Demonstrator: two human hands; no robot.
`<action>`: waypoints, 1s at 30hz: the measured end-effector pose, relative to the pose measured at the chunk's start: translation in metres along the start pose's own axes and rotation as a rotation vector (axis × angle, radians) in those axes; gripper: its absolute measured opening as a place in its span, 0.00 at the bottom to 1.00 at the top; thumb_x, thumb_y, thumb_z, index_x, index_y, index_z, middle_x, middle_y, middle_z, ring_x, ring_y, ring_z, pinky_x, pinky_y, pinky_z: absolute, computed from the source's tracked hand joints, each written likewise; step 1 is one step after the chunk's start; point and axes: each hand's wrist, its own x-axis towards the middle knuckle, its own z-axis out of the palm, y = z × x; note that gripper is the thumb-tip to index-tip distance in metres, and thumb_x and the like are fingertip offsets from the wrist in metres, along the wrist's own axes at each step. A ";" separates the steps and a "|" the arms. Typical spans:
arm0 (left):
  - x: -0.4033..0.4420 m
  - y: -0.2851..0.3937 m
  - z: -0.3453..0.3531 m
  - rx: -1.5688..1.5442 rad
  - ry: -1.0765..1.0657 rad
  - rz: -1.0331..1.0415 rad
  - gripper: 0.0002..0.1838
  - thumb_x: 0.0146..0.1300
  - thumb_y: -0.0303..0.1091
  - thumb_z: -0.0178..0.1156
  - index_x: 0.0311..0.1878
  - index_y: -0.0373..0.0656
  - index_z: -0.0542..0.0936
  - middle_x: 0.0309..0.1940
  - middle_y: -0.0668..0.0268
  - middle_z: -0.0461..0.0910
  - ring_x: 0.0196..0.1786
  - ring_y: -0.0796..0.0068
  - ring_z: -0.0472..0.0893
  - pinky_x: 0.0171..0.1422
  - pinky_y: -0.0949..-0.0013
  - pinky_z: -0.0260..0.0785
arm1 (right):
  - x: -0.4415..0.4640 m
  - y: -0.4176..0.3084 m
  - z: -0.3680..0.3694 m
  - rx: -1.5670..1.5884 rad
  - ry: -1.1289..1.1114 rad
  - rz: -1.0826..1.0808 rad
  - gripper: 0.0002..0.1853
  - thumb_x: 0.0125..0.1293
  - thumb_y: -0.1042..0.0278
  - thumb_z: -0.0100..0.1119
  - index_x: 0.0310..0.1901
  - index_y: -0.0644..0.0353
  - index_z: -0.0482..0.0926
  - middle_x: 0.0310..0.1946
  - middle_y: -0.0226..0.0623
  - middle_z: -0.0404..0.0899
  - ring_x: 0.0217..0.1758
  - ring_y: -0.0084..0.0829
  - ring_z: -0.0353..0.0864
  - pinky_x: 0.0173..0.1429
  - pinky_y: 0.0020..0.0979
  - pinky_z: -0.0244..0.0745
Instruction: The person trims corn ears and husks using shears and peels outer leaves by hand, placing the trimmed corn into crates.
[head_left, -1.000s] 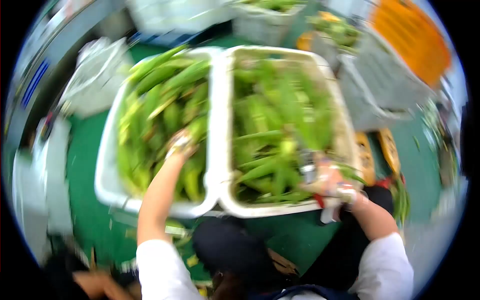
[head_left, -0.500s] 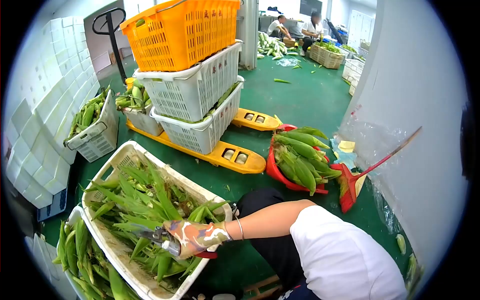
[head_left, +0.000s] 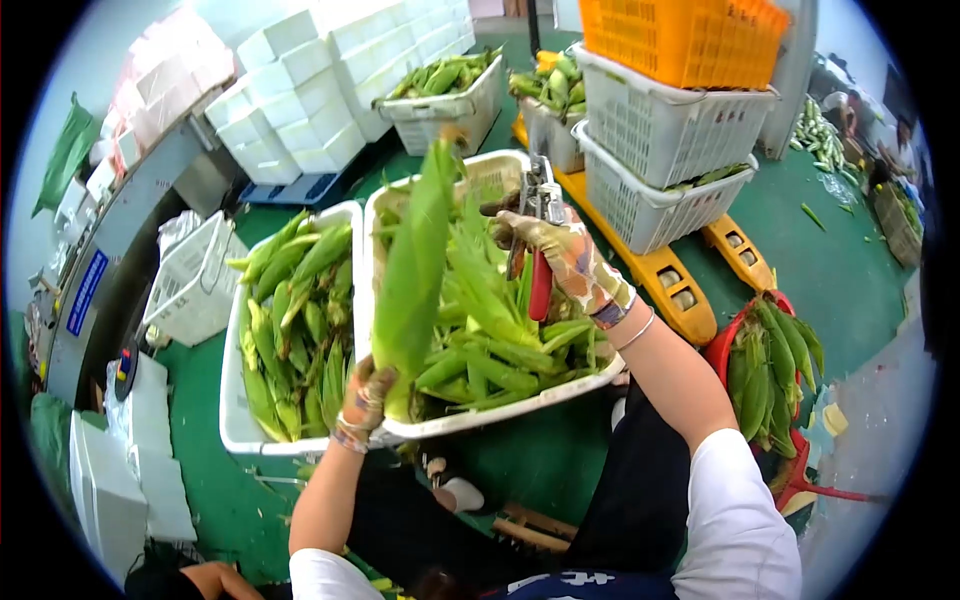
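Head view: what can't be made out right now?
Head view:
Kernels of the held corn ear: covered by its husk.
Part of the shears: behind the right hand.
Floor of the nearer right crate: under leaves.
Orange crate top: cut off by upper edge.

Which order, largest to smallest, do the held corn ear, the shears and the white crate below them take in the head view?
1. White crate
2. Corn ear in the left hand
3. Shears in the right hand

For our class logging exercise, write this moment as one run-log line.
left hand: holds corn ear | right hand: holds red-handled clippers | nearest: white crates
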 end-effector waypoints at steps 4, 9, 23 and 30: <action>0.014 -0.019 0.029 0.209 0.014 -0.111 0.31 0.55 0.31 0.63 0.59 0.32 0.63 0.50 0.56 0.73 0.50 0.67 0.74 0.52 0.67 0.71 | 0.001 -0.026 -0.010 0.031 0.114 -0.011 0.17 0.62 0.77 0.56 0.52 0.69 0.68 0.46 0.40 0.77 0.48 0.26 0.78 0.55 0.23 0.73; 0.055 -0.040 0.053 0.252 -0.365 0.044 0.30 0.58 0.28 0.60 0.61 0.33 0.61 0.54 0.60 0.70 0.54 0.69 0.72 0.59 0.68 0.65 | -0.006 -0.020 -0.041 -0.439 0.384 -0.105 0.15 0.54 0.71 0.60 0.44 0.63 0.73 0.32 0.33 0.78 0.32 0.21 0.72 0.38 0.25 0.71; 0.137 -0.032 0.109 0.325 -0.177 0.576 0.20 0.54 0.17 0.52 0.52 0.33 0.68 0.46 0.54 0.72 0.48 0.63 0.76 0.53 0.65 0.68 | -0.036 0.026 -0.017 -1.037 0.081 -0.230 0.19 0.49 0.67 0.57 0.40 0.69 0.65 0.24 0.53 0.74 0.29 0.52 0.76 0.30 0.42 0.70; 0.150 -0.066 0.100 0.360 -0.168 0.640 0.22 0.52 0.20 0.52 0.52 0.32 0.67 0.49 0.55 0.67 0.49 0.64 0.73 0.53 0.66 0.67 | -0.026 0.058 -0.021 -1.099 -0.066 -0.217 0.21 0.52 0.66 0.58 0.44 0.70 0.67 0.37 0.51 0.72 0.38 0.47 0.71 0.42 0.36 0.69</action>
